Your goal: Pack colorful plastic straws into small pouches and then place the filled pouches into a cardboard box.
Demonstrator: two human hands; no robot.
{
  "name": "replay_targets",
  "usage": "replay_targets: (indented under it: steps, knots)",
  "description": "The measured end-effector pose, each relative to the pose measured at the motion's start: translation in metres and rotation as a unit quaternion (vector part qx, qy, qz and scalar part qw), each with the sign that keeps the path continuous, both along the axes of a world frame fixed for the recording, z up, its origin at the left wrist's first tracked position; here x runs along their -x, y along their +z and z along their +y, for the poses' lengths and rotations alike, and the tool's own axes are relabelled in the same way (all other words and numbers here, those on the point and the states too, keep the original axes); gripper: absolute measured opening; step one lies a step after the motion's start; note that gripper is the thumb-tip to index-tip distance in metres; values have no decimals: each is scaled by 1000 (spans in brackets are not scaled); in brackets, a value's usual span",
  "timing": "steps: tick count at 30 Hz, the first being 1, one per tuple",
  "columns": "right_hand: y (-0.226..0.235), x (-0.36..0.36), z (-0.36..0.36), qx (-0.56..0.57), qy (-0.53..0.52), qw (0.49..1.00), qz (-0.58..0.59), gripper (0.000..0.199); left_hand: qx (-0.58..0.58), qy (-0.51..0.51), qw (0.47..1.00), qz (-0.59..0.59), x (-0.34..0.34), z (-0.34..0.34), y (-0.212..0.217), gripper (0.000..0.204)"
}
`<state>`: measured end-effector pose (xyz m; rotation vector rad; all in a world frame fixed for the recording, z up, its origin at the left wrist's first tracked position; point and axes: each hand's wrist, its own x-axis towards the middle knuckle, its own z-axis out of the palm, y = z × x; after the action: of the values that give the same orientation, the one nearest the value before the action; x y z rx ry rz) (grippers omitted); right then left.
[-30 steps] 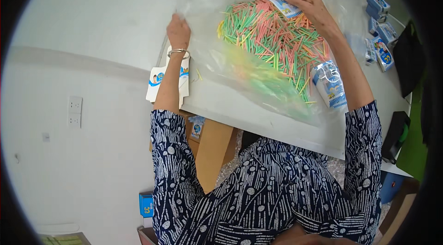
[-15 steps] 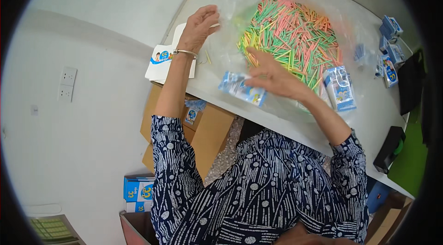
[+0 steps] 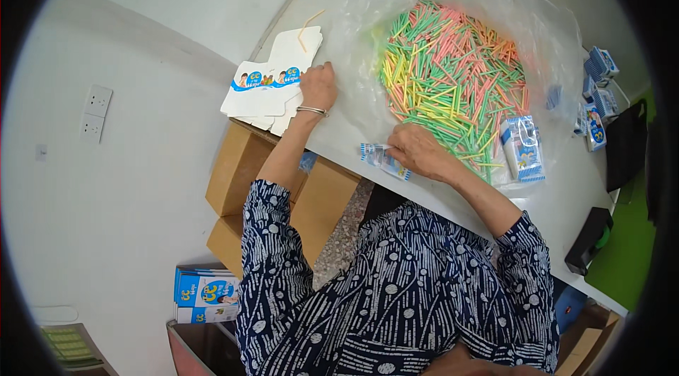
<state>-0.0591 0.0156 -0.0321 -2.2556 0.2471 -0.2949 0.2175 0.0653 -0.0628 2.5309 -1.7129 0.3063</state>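
My right hand (image 3: 424,152) pinches a small blue-and-white packet (image 3: 382,160) at the table's near edge. Just beyond it lies a large clear plastic bag (image 3: 361,58), opened wide around a heap of thin pink, green, yellow and orange sticks (image 3: 453,72). My left hand (image 3: 318,87) is closed over the right edge of a stack of flat white cartons (image 3: 265,101) with blue print. Its fingertips are hidden, so what they hold cannot be made out. Another blue-and-white packet (image 3: 522,149) rests on the bag's near right side.
Several small packets (image 3: 598,103) lie at the table's right end, near a black tape dispenser (image 3: 590,238). Below the table's left side stands an open brown cardboard box (image 3: 237,171). Blue printed cartons (image 3: 209,294) are stacked at lower left. Loose pale strips (image 3: 305,29) lie near the wall.
My left hand has come down and nearer, from beside the bag to the flat cartons, and its fingers have closed. The right hand has lowered, its spread fingers now pinching the packet.
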Motion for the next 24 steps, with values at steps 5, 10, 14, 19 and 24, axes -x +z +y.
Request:
replay_targets:
  steps: [5, 10, 14, 19, 24]
  knots:
    - [17, 12, -14, -38, -41, 997, 44, 15, -7, 71, 985, 159, 0, -32, 21, 18]
    - [42, 48, -49, -369, -190, 909, -38, 16, 9, 57, 979, 197, -18, -56, 17, 20]
    - [41, 59, -57, -487, -275, 818, -135, 14, -15, -6, 987, 160, -21, -66, -5, 19]
    - [34, 64, -57, -516, -255, 801, -166, 19, 1, 19, 982, 188, -2, -81, -20, 20]
    - [47, 62, -44, -485, -255, 827, -130, 16, -3, -22, 985, 172, 19, -89, 0, 20]
